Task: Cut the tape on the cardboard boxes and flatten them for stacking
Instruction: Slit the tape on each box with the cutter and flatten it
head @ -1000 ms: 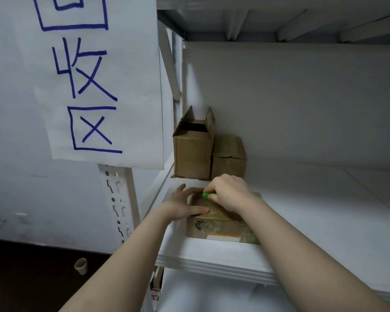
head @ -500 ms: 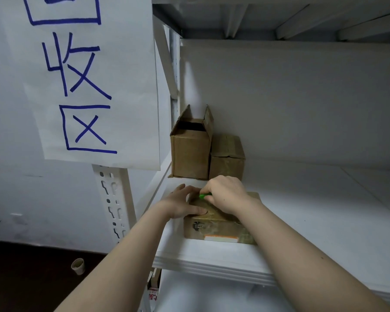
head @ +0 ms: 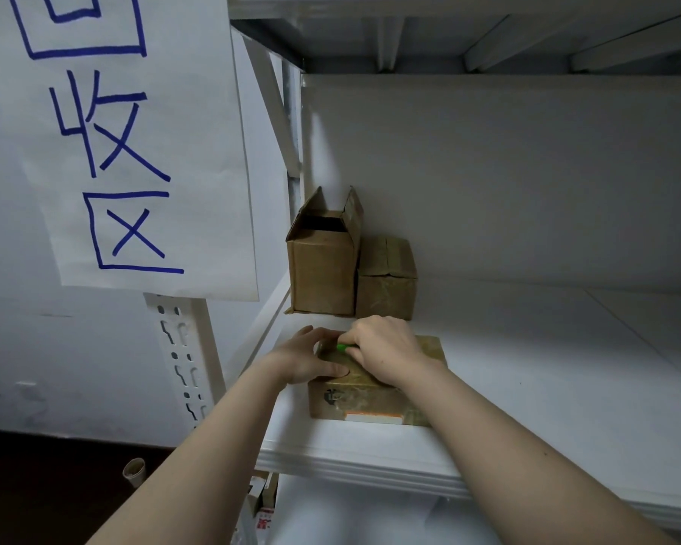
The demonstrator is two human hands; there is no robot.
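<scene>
Left hand (head: 311,357) flat on taped box (head: 370,399) — right hand (head: 386,348) grips green cutter (head: 343,347).

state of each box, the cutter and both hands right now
low taped brown cardboard box: closed, flat on shelf
tall brown cardboard box: top flaps open, upright
small brown cardboard box: closed
green-handled cutter: gripped, on the low box's top
right hand: closed around cutter
left hand: pressing low box
</scene>
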